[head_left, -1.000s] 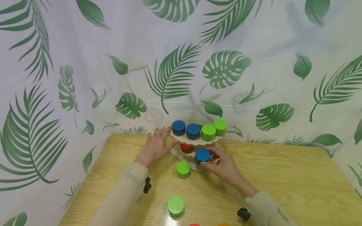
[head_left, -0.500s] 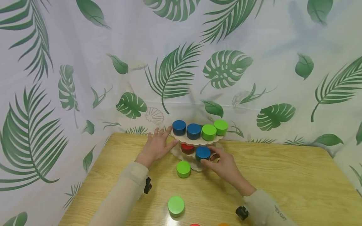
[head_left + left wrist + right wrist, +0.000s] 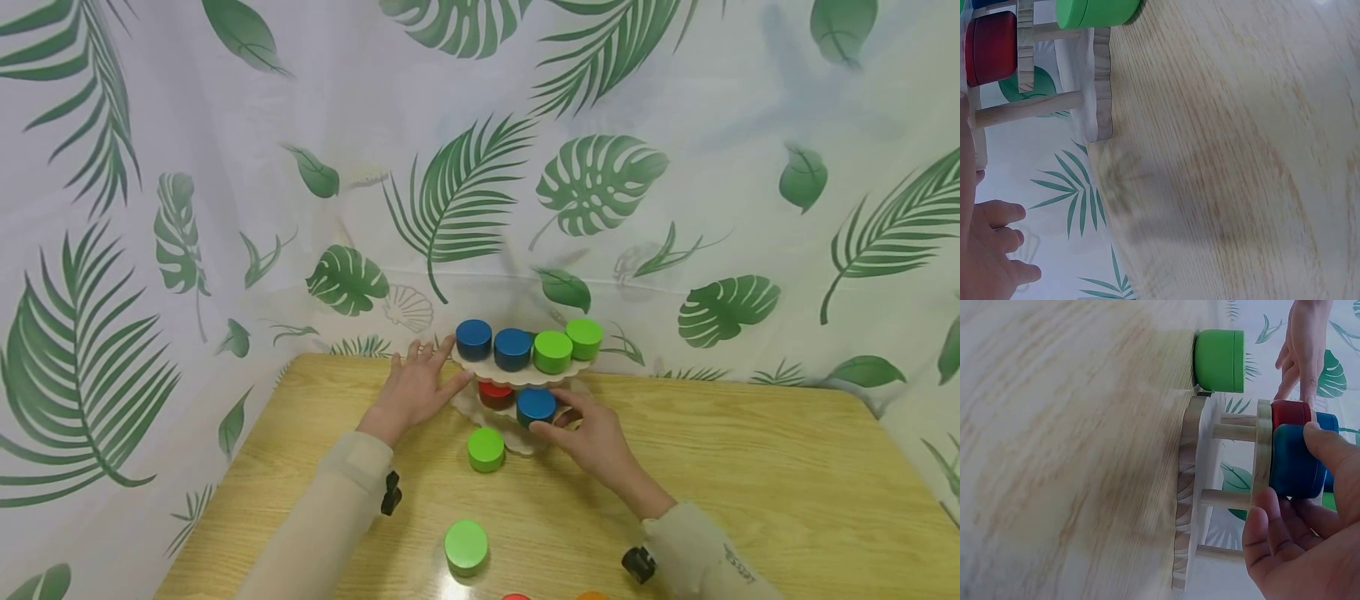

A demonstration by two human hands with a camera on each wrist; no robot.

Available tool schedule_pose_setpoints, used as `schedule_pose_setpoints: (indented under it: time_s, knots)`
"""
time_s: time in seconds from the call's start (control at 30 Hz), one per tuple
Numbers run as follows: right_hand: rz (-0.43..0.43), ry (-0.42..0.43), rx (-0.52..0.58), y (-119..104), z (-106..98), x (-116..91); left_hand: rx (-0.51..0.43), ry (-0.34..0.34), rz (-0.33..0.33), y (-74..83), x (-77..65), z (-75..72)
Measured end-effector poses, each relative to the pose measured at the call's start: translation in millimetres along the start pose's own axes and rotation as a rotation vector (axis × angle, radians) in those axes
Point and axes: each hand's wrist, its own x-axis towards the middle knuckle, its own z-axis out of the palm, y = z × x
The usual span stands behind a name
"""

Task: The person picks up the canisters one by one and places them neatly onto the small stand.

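Observation:
A wooden tiered stand [image 3: 522, 443] with scalloped edges stands at the back of the table. My right hand [image 3: 600, 442] pinches a small round blue tin [image 3: 536, 406] between thumb and fingers at the stand's middle tier. In the right wrist view that blue tin [image 3: 1297, 461] is upright on the middle shelf, beside a red tin [image 3: 1291, 412]. My left hand [image 3: 411, 392], fingers spread, touches the left edge of the top tier. Two blue tins [image 3: 512, 348] and two green tins [image 3: 552, 352] stand on that tier. The upper shelf partly covers the red tin in the head view.
One green tin [image 3: 486, 449] stands on the wooden table [image 3: 750, 483] close in front of the stand, and another green tin [image 3: 466, 547] is nearer. Red [image 3: 516, 597] and orange tops [image 3: 592, 596] show at the bottom edge. A leaf-print curtain [image 3: 480, 208] hangs behind.
My right hand has moved the blue tin slightly back, further onto the middle tier next to the red tin. My left hand has stayed in place at the stand.

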Motion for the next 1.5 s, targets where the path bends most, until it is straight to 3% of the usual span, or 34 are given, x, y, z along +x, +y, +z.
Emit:
schedule_pose_setpoints:
  time_s: [0.93, 1.5]
  knots:
    - [0.028, 0.067, -0.056, -1.9, 9.3, 5.6, -0.012, 0.006, 0.005, -1.7, 1.0, 2.9]
    - [-0.012, 0.065, -0.06, -0.9, 7.9, 3.9, -0.006, 0.001, -0.002, -0.2, 0.2, 0.9]
